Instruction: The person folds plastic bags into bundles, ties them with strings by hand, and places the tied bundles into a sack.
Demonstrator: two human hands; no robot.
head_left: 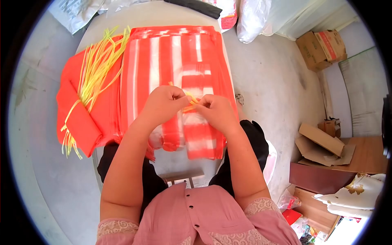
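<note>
Both hands meet over a stack of red-and-white striped plastic sheets [166,53] on the table. My left hand [165,100] and my right hand [215,112] each pinch a yellow strip [190,107], its ends showing between the fingertips. Beneath them lies a folded red-and-white piece [198,141], which hangs past the stack's near edge. Whether the strip passes right round this piece, I cannot tell. To the left, a bundle of yellow strips [98,69] rests across folded red sheets [87,122].
The pale table top [134,15] shows behind the stack. A dark roll [196,8] and white bags [253,18] are at the back. Cardboard boxes [322,49] stand far right, and an opened carton [320,147] sits on a brown cabinet [363,153].
</note>
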